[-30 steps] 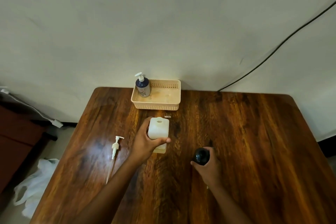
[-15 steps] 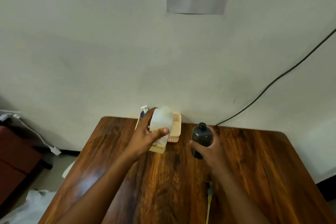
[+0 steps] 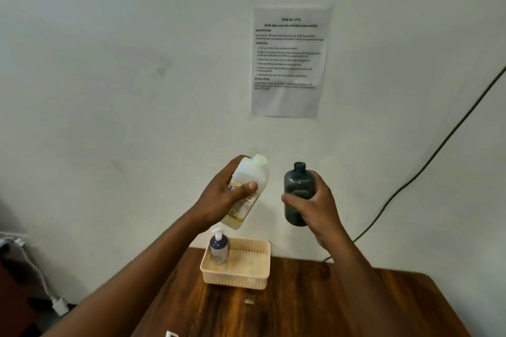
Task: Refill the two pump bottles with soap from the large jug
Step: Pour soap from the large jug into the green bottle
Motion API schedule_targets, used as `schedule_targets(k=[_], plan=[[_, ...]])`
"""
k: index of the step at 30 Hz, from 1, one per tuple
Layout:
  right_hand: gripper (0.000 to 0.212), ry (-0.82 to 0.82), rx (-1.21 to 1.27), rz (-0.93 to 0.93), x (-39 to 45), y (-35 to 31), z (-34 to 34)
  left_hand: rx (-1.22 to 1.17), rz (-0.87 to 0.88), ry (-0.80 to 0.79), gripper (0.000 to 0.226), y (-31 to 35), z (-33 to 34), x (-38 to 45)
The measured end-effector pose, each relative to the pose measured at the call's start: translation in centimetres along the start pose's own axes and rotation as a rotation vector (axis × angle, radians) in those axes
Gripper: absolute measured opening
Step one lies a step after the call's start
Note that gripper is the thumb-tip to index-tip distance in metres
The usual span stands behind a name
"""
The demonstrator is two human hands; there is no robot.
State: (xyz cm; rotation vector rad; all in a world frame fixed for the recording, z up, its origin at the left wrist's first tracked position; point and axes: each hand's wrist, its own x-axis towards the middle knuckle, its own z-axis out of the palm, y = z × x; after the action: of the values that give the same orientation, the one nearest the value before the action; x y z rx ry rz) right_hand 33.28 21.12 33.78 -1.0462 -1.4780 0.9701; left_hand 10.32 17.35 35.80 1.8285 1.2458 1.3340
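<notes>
Aloft, above the brown wooden table [image 3: 315, 306]: two uncapped bottles, one per hand.

Left hand [image 3: 221, 200] wrapped round translucent white plastic soap jug [image 3: 250, 186], tilted rightward, mouth open, yellowish liquid pooled at its base. Right hand [image 3: 315, 206] curled round dark smoky plastic bottle [image 3: 297, 187], upright, pump off, contents not discernible. Below, in cream perforated plastic basket [image 3: 246, 276] against the wall: blue pump bottle [image 3: 219, 247] with white pump fitted, standing at left corner.

The small print on the paper sheet [image 3: 289, 63] in the upper right of the frame is too blurred to read. The left hand [image 3: 224, 197] covers most of the jug [image 3: 250, 186] label. A white object [image 3: 171, 334] is cut off at the bottom edge.
</notes>
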Motion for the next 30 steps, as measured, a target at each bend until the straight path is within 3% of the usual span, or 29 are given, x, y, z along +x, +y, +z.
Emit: schedule_targets(k=[8, 20, 30], plan=[[0.062, -0.092, -0.064, -0.040, 0.8, -3.3, -0.4, 0.103, 0.050, -0.045, 0.060, 3.1, -2.0, 1.5], [0.052, -0.194, -0.131, -0.021, 0.3, -3.3, 0.2, 0.288, 0.063, -0.199, 0.071, 4.5, -3.5, 2.5], [0.060, -0.196, -0.206, -0.030, 0.3, -2.7, 0.0, 0.354, 0.060, -0.258, 0.072, 4.3, -3.3, 3.1]])
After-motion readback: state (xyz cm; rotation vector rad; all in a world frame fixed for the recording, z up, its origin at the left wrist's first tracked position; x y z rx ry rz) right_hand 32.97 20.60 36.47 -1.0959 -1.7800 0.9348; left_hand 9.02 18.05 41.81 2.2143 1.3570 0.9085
